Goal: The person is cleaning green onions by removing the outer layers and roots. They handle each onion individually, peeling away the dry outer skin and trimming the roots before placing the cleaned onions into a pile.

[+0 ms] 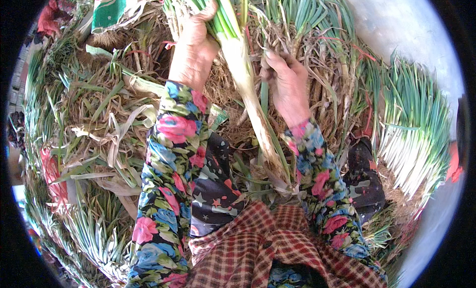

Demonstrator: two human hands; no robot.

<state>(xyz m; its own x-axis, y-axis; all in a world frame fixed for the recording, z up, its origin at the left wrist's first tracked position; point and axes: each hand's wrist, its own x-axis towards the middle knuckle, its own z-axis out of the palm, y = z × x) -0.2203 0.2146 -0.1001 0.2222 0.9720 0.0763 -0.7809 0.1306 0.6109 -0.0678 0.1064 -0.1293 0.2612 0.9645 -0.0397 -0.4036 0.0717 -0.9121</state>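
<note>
My left hand (pixel 197 42) grips a large Welsh onion near the top, around its green leaves. The pale shaft (pixel 241 72) of this onion slants down to the right towards my lap, and its lower end is browned and soil-stained. To the right of the shaft, my right hand (pixel 288 85) has its fingers curled together on a narrow green leaf (pixel 264 98), which hangs down below them. Loose peeled leaves lie around the onion's lower end, close to my checked apron (pixel 253 243).
Discarded dry leaves (pixel 111 120) heap up on the left. Untrimmed onions (pixel 308 31) with red ties lie ahead. A cleaned bundle with white stalks (pixel 405 150) stands at the right, by the pale floor (pixel 386 20). A green-and-white sack (pixel 109 12) is at the upper left.
</note>
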